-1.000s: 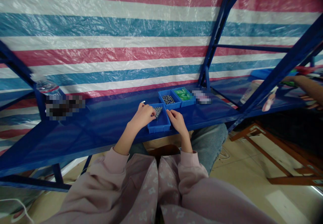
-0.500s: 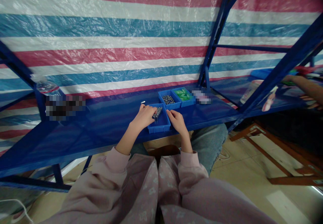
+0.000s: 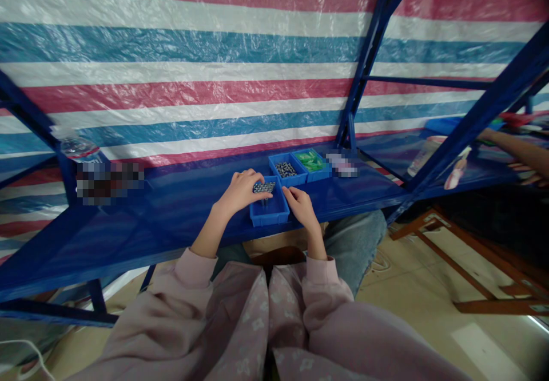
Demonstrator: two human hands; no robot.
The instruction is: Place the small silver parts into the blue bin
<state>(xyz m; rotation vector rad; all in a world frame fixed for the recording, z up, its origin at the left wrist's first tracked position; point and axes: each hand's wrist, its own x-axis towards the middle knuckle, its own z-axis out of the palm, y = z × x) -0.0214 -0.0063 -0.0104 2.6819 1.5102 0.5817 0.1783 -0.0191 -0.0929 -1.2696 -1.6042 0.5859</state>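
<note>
A shallow blue plastic box (image 3: pixel 269 219) sits near the front edge of the bench. Over its left side is my left hand (image 3: pixel 240 192), with thumb and fingers closed around a cluster of small silver metal pieces (image 3: pixel 265 187); their exact kind is too small to make out. At the box's right rim rests my right hand (image 3: pixel 302 205), fingers curled and pressed together against the rim, steadying contact with the box wall. Behind stand a second blue box with small metal parts (image 3: pixel 285 169) and another with green pieces (image 3: pixel 312 161).
A blue bench (image 3: pixel 171 221) runs across, with a striped plastic sheet (image 3: pixel 214 95) behind it. Left stands a clear bottle (image 3: pixel 79 149) beside a blurred item. Blue metal posts (image 3: pixel 364 55) rise on the right. A co-worker's arm (image 3: pixel 514 146) and a wooden stool (image 3: pixel 480 266) are at far right.
My left hand has rolled and shifted slightly up and left, bringing the silver cluster into fuller view. A small silver piece beyond its knuckles no longer shows. My right hand stays put.
</note>
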